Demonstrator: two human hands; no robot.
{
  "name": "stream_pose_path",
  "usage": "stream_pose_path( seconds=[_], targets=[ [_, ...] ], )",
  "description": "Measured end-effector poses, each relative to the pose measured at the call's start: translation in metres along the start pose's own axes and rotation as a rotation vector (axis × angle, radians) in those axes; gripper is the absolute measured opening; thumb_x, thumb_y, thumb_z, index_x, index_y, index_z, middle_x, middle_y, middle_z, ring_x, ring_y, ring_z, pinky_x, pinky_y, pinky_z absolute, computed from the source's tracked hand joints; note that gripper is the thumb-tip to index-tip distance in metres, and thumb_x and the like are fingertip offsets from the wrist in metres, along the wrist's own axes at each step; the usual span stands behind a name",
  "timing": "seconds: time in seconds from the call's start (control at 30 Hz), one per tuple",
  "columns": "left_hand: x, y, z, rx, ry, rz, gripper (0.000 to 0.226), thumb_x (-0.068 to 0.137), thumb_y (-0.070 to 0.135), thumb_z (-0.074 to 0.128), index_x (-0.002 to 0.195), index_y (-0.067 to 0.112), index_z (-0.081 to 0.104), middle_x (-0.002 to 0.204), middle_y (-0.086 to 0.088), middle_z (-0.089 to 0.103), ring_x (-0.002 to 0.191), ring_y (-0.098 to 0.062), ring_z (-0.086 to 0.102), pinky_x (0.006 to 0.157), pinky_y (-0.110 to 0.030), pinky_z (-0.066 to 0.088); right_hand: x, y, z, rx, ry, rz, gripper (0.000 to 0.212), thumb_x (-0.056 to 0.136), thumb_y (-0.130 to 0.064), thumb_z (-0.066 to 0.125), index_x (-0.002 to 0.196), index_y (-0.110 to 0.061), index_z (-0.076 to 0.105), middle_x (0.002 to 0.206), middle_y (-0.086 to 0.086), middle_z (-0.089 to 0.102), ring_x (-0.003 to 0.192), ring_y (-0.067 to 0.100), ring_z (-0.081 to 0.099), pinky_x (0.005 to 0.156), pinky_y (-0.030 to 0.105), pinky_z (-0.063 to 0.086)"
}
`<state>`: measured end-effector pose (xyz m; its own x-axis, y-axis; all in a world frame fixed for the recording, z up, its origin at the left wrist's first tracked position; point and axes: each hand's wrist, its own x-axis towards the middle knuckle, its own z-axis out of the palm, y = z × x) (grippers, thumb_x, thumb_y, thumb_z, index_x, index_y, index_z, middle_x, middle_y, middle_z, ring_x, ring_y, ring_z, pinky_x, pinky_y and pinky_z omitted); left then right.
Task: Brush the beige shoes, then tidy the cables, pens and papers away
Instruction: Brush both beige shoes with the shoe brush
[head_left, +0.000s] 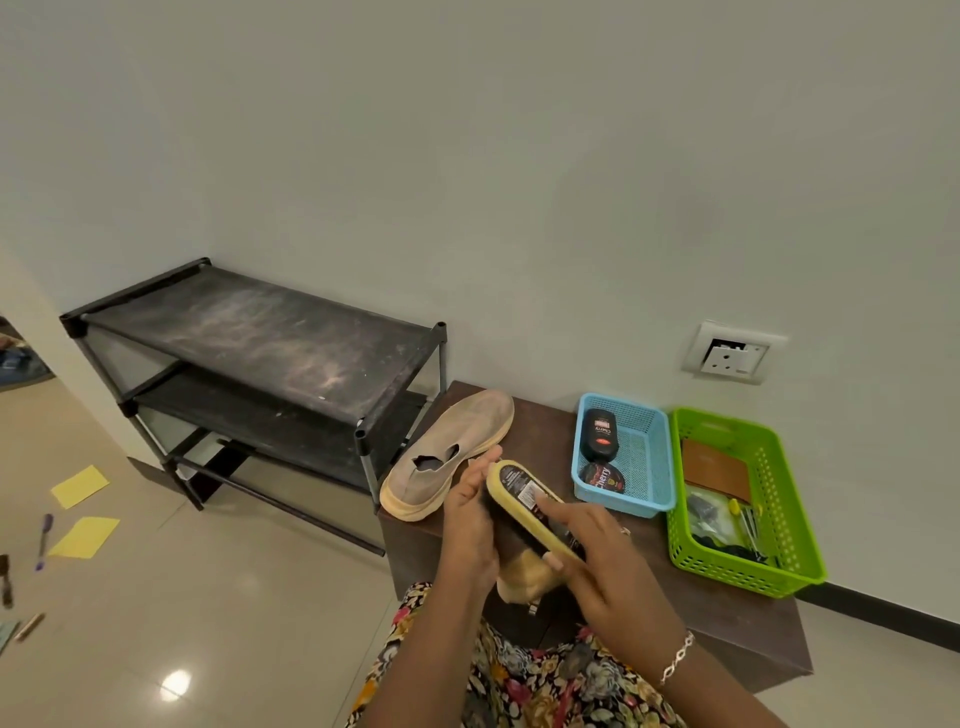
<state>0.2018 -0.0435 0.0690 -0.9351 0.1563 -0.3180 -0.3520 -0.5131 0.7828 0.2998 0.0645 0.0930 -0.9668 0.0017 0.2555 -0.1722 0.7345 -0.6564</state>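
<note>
A beige shoe (452, 452) lies on the brown bench (727, 618), its toe toward the wall. Part of a second beige shoe (522, 579) shows below my hands. My right hand (597, 561) grips a yellow-backed shoe brush (511, 480) with a printed label, held above the bench. My left hand (467, 525) lies with straight fingers against the brush's dark bristle side. On the floor at the left are two yellow papers (80, 486) (85, 538) and a purple pen (44, 540).
A black three-tier shoe rack (260, 364) stands left of the bench. A blue basket (649, 467) holds a polish bottle and tin. A green basket (779, 519) holds a brown wallet and small items. More pens (28, 627) lie at the left floor edge. A wall socket (732, 353) sits above.
</note>
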Motion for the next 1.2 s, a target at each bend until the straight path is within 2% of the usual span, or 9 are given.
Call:
stream_pose_path(
  seconds=[0.17, 0.37, 0.47, 0.63, 0.73, 0.83, 0.9, 1.0, 1.2],
  targets=[
    [-0.007, -0.003, -0.002, 0.119, -0.041, 0.059, 0.022, 0.094, 0.008, 0.047, 0.106, 0.016, 0.063, 0.129, -0.009, 0.055, 0.125, -0.021, 0.047, 0.11, -0.04, 0.035, 0.018, 0.029, -0.011, 0.217, -0.089, 0.266, 0.031, 0.092, -0.019, 0.052, 0.109, -0.043, 0.043, 0.12, -0.01, 0.054, 0.115, 0.012, 0.051, 0.095, 0.028, 0.041],
    [-0.001, 0.0, -0.001, 0.031, -0.007, 0.021, 0.022, 0.094, 0.008, 0.045, 0.107, 0.011, 0.063, 0.126, -0.02, 0.055, 0.113, -0.029, 0.054, 0.104, -0.047, 0.04, -0.002, -0.005, 0.0, 0.095, -0.006, 0.117, 0.041, 0.082, -0.046, 0.043, 0.122, -0.045, 0.036, 0.114, -0.02, 0.047, 0.102, -0.008, 0.046, 0.084, 0.006, 0.036],
    [-0.003, 0.001, -0.001, 0.05, -0.023, 0.046, 0.022, 0.094, 0.008, 0.047, 0.107, 0.015, 0.063, 0.128, -0.02, 0.055, 0.116, -0.028, 0.052, 0.107, -0.046, 0.037, 0.0, 0.021, 0.0, 0.014, 0.027, 0.122, 0.039, 0.085, -0.045, 0.041, 0.124, -0.04, 0.042, 0.113, -0.009, 0.053, 0.105, 0.003, 0.05, 0.088, 0.018, 0.04],
    [-0.006, 0.008, 0.011, 0.035, 0.035, 0.08, 0.022, 0.094, 0.008, 0.047, 0.11, 0.012, 0.062, 0.129, -0.009, 0.056, 0.119, -0.016, 0.051, 0.111, -0.039, 0.033, 0.001, 0.032, -0.009, 0.635, 0.171, 0.522, 0.029, 0.092, -0.008, 0.05, 0.11, -0.031, 0.055, 0.114, 0.007, 0.061, 0.102, 0.021, 0.057, 0.081, 0.029, 0.043],
    [-0.004, 0.016, 0.021, -0.058, 0.1, 0.043, 0.029, 0.093, 0.01, 0.05, 0.119, 0.004, 0.058, 0.127, -0.006, 0.058, 0.117, -0.015, 0.051, 0.11, -0.036, 0.034, -0.011, 0.008, -0.005, 0.884, 0.366, 0.521, 0.033, 0.085, -0.028, 0.06, 0.117, -0.036, 0.053, 0.102, 0.004, 0.062, 0.093, 0.019, 0.055, 0.079, 0.035, 0.043],
    [-0.003, 0.021, 0.031, -0.087, 0.105, -0.004, 0.028, 0.093, 0.013, 0.051, 0.119, 0.006, 0.059, 0.108, 0.004, 0.062, 0.113, -0.016, 0.052, 0.109, -0.036, 0.034, -0.005, -0.011, -0.005, 0.968, 0.483, 0.466, 0.072, 0.041, -0.069, 0.077, 0.106, -0.049, 0.057, 0.086, 0.0, 0.058, 0.088, 0.019, 0.053, 0.079, 0.041, 0.044],
    [-0.004, 0.022, 0.034, -0.061, 0.078, 0.0, 0.028, 0.094, 0.009, 0.048, 0.12, 0.005, 0.058, 0.102, 0.006, 0.061, 0.109, -0.014, 0.053, 0.106, -0.031, 0.034, 0.004, -0.011, -0.008, 1.051, 0.559, 0.478, 0.076, 0.029, -0.072, 0.078, 0.099, -0.052, 0.058, 0.082, -0.005, 0.062, 0.083, 0.017, 0.057, 0.075, 0.042, 0.047],
    [-0.001, 0.022, 0.027, 0.06, 0.042, 0.013, 0.028, 0.095, 0.009, 0.046, 0.12, 0.012, 0.058, 0.117, 0.006, 0.057, 0.115, -0.013, 0.049, 0.105, -0.031, 0.032, 0.02, -0.016, -0.019, 1.104, 0.612, 0.459, 0.024, 0.077, -0.045, 0.065, 0.099, -0.047, 0.056, 0.083, -0.005, 0.063, 0.091, 0.023, 0.054, 0.078, 0.046, 0.041],
    [0.008, 0.033, 0.01, 0.327, 0.048, 0.186, 0.011, 0.089, 0.007, 0.057, 0.092, 0.012, 0.066, 0.123, -0.013, 0.058, 0.117, -0.027, 0.052, 0.103, -0.045, 0.042, 0.053, -0.013, -0.023, 1.03, 0.594, 0.454, 0.028, 0.095, -0.016, 0.044, 0.102, -0.042, 0.053, 0.107, 0.011, 0.057, 0.101, 0.026, 0.053, 0.093, 0.05, 0.042]
  ],
)
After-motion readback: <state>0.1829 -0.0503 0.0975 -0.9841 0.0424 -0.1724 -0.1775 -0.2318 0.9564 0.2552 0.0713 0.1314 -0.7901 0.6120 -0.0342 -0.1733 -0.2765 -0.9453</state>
